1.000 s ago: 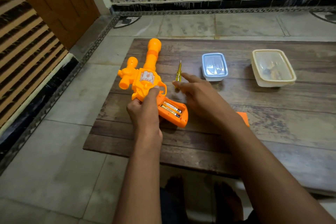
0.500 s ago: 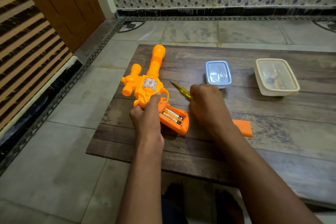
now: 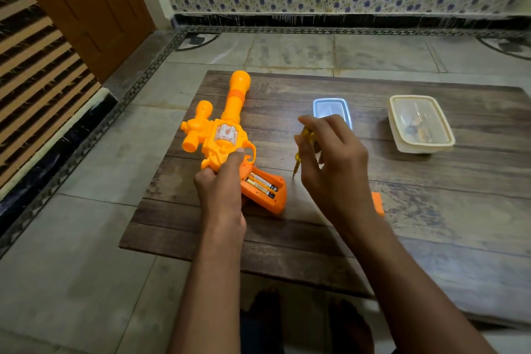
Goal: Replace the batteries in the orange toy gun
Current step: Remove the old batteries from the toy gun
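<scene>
Nearest, your two forearms reached out over the near edge of the wooden board [image 3: 431,253] lying on the tiled floor. Your left hand [image 3: 221,195] gripped the orange toy gun [image 3: 221,138] at the top of its handle, forefinger stretched along the body. The gun lay flat on the board's left part, barrel pointing far. Its handle compartment stood uncovered, two batteries [image 3: 263,185] seated side by side inside. Just right of it, your right hand [image 3: 333,164] pinched a yellow screwdriver [image 3: 300,152] in curled fingers, tip down, near the board. An orange cover piece [image 3: 377,204] lay on the board, half hidden behind your right wrist. Farther off: a blue-lidded box [image 3: 330,108], then a cream container [image 3: 421,123] to the right.
</scene>
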`<state>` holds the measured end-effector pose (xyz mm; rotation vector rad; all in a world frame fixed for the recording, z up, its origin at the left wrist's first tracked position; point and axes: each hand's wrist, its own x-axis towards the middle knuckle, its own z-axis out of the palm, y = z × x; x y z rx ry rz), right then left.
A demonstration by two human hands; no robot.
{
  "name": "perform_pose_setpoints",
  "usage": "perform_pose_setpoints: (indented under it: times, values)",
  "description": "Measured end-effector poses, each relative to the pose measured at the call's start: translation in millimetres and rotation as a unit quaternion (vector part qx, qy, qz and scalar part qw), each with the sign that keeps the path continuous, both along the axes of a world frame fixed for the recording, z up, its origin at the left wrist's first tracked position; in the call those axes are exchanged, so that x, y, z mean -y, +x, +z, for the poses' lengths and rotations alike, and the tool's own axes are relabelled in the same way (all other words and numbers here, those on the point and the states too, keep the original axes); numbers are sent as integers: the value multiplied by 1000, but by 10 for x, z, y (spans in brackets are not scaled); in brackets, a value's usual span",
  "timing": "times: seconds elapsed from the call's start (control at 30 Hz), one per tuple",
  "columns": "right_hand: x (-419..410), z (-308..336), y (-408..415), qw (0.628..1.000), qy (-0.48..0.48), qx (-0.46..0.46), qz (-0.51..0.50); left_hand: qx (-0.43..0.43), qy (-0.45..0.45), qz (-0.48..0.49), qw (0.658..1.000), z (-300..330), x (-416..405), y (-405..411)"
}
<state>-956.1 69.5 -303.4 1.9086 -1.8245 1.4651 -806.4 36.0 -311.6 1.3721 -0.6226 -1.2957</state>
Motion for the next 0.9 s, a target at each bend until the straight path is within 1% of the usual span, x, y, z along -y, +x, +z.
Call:
perform_pose_setpoints:
  times: [0.07,0.13,0.3,0.43,0.5,0.6,0.7,0.77,0.9]
  values:
    - [14,-7,12,1000,8,-13,6,3,-2,-3,1000,0,-10,-5]
    - [26,-10,17,1000,21,-8,21,4,-3,-6,1000,5,-17,-8]
    - [36,-25,6,993,78,56,68,2,0,-15,1000,29,-26,-18]
    - [2,15,-2,994,30,86,60,-29,2,-20,999,42,-20,-40]
    - [-13,36,4,990,5,128,59,-36,-3,-20,999,43,-20,-43]
    - [-40,66,56,980,-20,188,65,-30,-10,-30,999,31,-28,-52]
    - [-50,68,148,971,-34,223,74,-19,-17,-29,999,40,-39,-64]
    - [-34,48,195,971,-33,225,71,-28,-16,-27,999,55,-44,-68]
    - [8,-6,234,979,-22,193,63,-26,-13,-14,999,17,-21,-70]
